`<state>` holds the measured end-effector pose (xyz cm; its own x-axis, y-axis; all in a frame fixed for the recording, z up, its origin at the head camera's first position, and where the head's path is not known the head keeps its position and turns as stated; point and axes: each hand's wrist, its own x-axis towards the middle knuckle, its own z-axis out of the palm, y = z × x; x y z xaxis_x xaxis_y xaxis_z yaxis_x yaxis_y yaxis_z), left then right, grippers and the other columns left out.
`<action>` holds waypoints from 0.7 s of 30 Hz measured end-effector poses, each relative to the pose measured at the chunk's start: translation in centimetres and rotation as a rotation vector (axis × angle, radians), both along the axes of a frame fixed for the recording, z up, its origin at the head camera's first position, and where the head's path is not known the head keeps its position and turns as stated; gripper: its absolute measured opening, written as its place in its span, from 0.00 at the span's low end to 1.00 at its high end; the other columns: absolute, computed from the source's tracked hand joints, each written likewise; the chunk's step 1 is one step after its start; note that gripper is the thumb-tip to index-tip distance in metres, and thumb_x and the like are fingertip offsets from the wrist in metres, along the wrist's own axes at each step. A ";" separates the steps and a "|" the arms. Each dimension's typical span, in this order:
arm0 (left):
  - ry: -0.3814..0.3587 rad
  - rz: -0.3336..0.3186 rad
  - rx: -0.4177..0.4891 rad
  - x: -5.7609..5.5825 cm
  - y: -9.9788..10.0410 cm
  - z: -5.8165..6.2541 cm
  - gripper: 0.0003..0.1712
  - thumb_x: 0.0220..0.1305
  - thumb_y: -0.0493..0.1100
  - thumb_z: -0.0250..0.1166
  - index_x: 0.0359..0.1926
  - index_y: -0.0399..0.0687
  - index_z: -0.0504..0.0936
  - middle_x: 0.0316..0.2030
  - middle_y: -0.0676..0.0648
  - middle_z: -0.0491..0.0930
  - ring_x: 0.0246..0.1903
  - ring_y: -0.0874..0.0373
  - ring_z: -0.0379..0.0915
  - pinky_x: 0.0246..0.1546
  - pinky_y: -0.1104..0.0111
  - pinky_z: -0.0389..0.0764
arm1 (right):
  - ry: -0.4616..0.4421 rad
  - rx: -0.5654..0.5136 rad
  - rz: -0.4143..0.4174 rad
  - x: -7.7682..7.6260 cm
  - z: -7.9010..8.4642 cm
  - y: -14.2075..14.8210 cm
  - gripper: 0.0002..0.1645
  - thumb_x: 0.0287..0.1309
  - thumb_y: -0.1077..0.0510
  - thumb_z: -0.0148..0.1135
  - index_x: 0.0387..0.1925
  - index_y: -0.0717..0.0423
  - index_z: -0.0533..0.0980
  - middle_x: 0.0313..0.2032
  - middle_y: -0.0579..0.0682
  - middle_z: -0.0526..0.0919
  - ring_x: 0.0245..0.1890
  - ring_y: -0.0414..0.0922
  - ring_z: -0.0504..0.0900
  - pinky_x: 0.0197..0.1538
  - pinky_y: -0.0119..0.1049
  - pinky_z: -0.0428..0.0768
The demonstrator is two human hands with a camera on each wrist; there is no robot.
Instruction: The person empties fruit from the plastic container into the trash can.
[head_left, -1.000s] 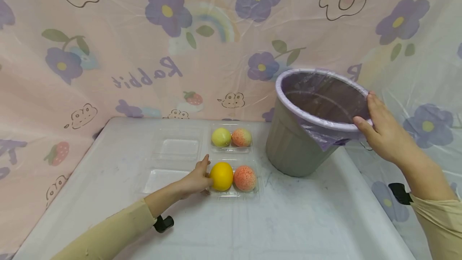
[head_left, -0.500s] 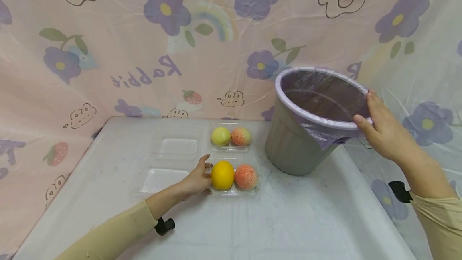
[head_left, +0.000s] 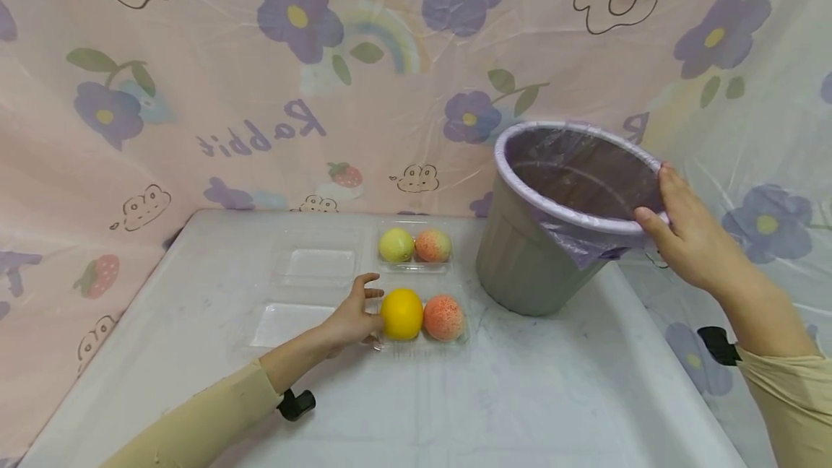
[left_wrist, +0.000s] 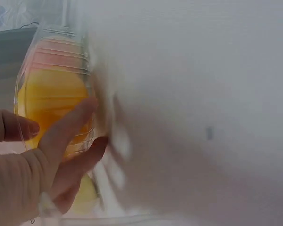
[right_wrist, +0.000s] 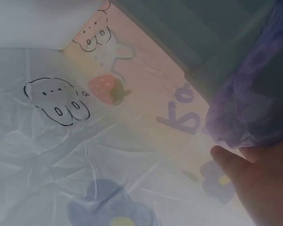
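The left hand [head_left: 351, 318] is at the left edge of the nearer clear plastic fruit box [head_left: 422, 349]. Its fingers [left_wrist: 66, 127] close on the edge of that box in the left wrist view. Inside lie an orange [head_left: 401, 315] and a reddish speckled peach [head_left: 445, 318]. The right hand [head_left: 692, 237] grips the right rim of a grey trash bin [head_left: 533, 258], thumb outside in the head view. The bin leans to the right and is lined with a purple bag [head_left: 588, 248]. Only part of the bin and bag shows in the right wrist view.
Behind the held box stands another clear box [head_left: 419, 267] with a yellow-green fruit [head_left: 396, 245] and a peach [head_left: 432, 245]. Clear lids [head_left: 321, 263] lie folded open to the left. Everything stands on a white table [head_left: 507, 396] before a printed curtain [head_left: 260, 92].
The nearer box has shifted slightly to the right and away, with its two fruits. The left hand stays at its edge, fingers moving a little. The right hand and bin have hardly moved.
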<state>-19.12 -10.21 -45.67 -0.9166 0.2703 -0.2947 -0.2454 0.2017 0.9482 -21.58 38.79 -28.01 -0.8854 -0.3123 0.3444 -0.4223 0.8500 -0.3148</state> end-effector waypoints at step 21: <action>-0.010 -0.065 0.201 -0.1 -0.4 0.5 0.54 0.64 0.33 0.69 0.80 0.51 0.45 0.74 0.32 0.57 0.44 0.34 0.83 0.37 0.52 0.91 | -0.013 0.004 -0.006 0.2 0.1 0.0 0.45 0.82 0.50 0.41 0.79 0.73 0.35 0.80 0.72 0.34 0.80 0.67 0.33 0.81 0.52 0.30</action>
